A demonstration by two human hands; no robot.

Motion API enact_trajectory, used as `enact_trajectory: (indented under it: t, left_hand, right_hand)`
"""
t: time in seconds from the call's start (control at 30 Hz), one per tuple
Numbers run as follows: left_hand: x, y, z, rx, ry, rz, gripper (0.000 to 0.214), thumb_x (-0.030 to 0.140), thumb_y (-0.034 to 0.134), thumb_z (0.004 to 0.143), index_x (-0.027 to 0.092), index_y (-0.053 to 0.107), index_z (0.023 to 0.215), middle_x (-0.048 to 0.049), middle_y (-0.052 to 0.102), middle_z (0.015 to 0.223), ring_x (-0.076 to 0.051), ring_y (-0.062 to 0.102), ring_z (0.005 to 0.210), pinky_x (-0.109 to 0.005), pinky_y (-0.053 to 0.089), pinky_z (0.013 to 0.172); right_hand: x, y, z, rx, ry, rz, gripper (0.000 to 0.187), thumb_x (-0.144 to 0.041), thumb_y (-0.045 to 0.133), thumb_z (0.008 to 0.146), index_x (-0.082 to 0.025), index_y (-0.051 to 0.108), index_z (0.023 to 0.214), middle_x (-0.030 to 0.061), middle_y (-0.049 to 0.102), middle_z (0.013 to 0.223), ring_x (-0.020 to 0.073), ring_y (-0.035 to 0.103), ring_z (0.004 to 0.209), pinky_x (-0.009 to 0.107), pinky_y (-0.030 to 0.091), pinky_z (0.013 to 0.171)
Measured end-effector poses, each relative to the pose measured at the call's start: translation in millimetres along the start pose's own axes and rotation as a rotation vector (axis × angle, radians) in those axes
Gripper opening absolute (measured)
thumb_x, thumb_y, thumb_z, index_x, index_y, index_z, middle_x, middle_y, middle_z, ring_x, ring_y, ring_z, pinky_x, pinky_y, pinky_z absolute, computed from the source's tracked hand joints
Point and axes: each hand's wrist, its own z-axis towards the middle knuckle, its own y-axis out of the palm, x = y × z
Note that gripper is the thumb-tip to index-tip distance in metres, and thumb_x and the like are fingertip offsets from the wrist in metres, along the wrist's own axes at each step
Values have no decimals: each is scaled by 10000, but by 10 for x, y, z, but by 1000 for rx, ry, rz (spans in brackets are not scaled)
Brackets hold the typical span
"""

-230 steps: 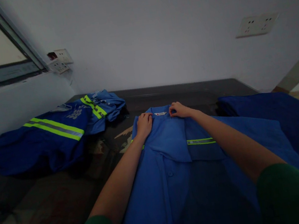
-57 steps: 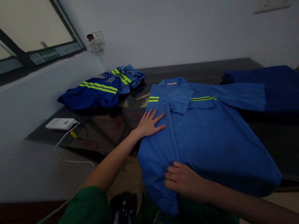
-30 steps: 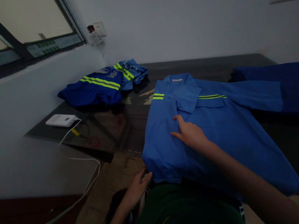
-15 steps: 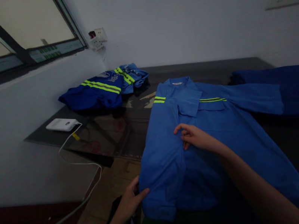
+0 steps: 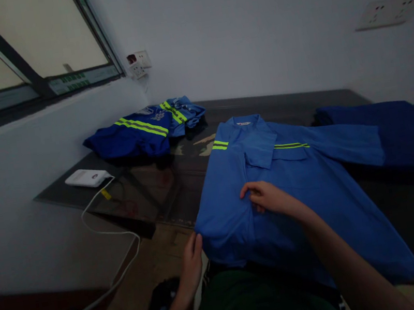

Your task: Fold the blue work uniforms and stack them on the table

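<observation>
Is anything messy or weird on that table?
A bit! The blue shirt looks lopsided: one sleeve spreads out on the right, but none shows on the left. The striped clothes at the back left lie crumpled in a heap. I see no spills or rips, though it's dark.

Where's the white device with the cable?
At left in the head view, the white device lies on the table, nearer than the heaped clothes and left of the blue shirt.

The left hand [image 5: 192,262] is low, thumb pressed close to the fingers. The right hand [image 5: 264,196] is farther forward, index finger extended and bent, other fingers curled
</observation>
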Motion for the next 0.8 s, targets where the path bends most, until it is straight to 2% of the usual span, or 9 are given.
enact_trajectory:
  t: [0.13,0.23,0.3,0.37,0.47,0.53,0.6,0.7,0.8]
  left_hand:
    - [68,11,34,-47,6,-50,508,660,582,731,169,673,821,-63,705,873,-249,636,897,-370,495,865]
    - [120,-35,-27,-54,25,-38,429,590,628,736,168,653,807,-27,670,805,-191,609,782,-291,497,749]
    - [187,-60,-83,-63,28,-41,379,543,665,723,171,632,785,-3,636,751,-162,581,720,-249,477,678]
    - [262,-67,-127,-54,25,-55,354,509,705,692,175,592,733,19,596,686,-142,554,667,-225,455,630]
    - [330,-56,-148,-47,1,-73,388,502,751,633,185,531,676,33,568,636,-133,539,624,-217,441,602]
    - [330,-51,-132,-58,-9,-74,415,537,754,608,186,546,689,22,594,659,-146,557,645,-228,449,615]
    - [309,-52,-101,-59,-1,-53,440,605,695,645,182,588,701,0,620,690,-167,574,684,-249,460,652]
    - [278,-60,-49,-39,13,3,517,681,584,710,170,615,643,-18,621,664,-181,571,683,-270,460,670]
    - [266,-68,-15,-50,19,38,523,684,610,687,164,628,634,-21,618,638,-183,570,648,-268,458,626]
  right_hand:
    - [-83,-8,-91,151,-7,-359,277,-61,454,785,-171,666,927,21,649,732,132,588,655,232,397,607]
    - [-224,39,-159,279,4,-512,273,-105,441,846,-190,675,958,54,680,927,166,617,814,261,421,703]
    - [-364,99,-161,295,-77,-567,272,-123,434,874,-191,671,991,61,666,1006,177,616,897,272,437,760]
    - [-515,170,-93,220,-206,-611,267,-135,446,890,-187,669,1028,65,656,1038,184,608,952,279,449,799]
    - [-685,256,188,80,-371,-712,280,-126,460,893,-180,670,1069,76,646,1100,208,584,1008,296,464,812]
    - [-731,279,476,40,-467,-772,332,-81,441,885,-183,654,1118,75,624,1176,217,552,1058,302,463,816]
    - [-724,277,779,7,-544,-822,376,-37,424,869,-188,645,1133,72,612,1198,218,516,1092,301,453,829]
    - [-663,261,1121,-40,-594,-904,352,-18,433,848,-186,662,1057,81,634,1090,219,496,1057,295,440,811]
    - [-592,272,1263,-13,-616,-932,285,-37,449,849,-180,656,984,82,625,1007,214,490,1007,287,431,789]
